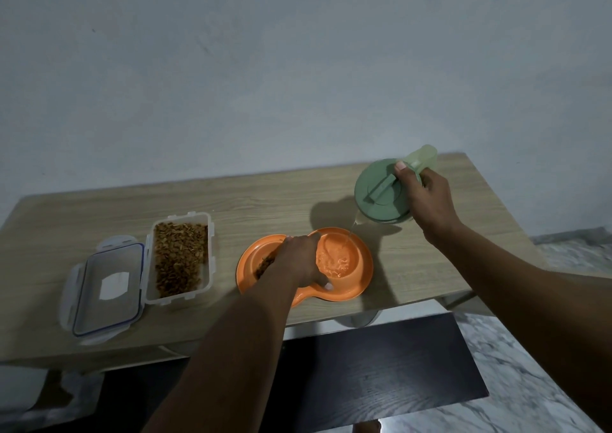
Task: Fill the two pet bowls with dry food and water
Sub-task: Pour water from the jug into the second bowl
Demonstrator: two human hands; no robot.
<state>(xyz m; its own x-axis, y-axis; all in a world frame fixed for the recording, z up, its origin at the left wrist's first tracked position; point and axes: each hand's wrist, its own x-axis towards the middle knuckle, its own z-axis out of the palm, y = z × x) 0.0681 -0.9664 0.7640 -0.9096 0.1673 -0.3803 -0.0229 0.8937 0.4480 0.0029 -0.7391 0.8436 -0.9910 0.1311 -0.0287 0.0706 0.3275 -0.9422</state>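
Wooden table [265,200] by a grey wall: loose lid [106,288], open food box [180,257] just beside it, orange double bowl [362,277] at centre. Left hand [298,260] clamps its waist; kibble [265,265] in left bowl, water [336,260] in right. Right hand [427,200] grips tilted green jug [377,197], pouring.

One wide-angle view from the person's head looks forward and steeply down at the desk [265,200], close enough that both forearms fill the lower frame; a wall [298,68] rises behind.
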